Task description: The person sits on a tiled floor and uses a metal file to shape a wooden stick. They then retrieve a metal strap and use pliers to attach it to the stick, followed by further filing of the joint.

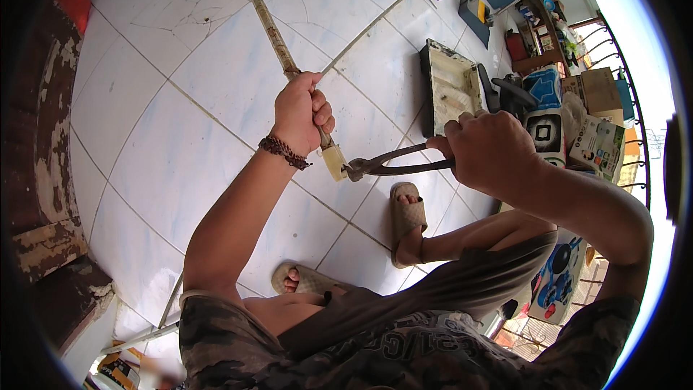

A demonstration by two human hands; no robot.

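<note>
My left hand is wrapped round a long, thin, stained pole that slants up and away across the tiled floor. Just below that fist, a cream-coloured end piece sticks out at the pole's lower end. My right hand grips the handles of a pair of dark metal pincers. Their jaws meet the lower right edge of the cream piece; how firmly they bite cannot be made out. Most of the handle ends are hidden inside my right fist.
A paint-smeared tray lies beyond my right hand. Several boxes are stacked at the right by a railing. A dustpan stands farther back. Peeling brown wood borders the left. My sandalled feet rest on white tiles.
</note>
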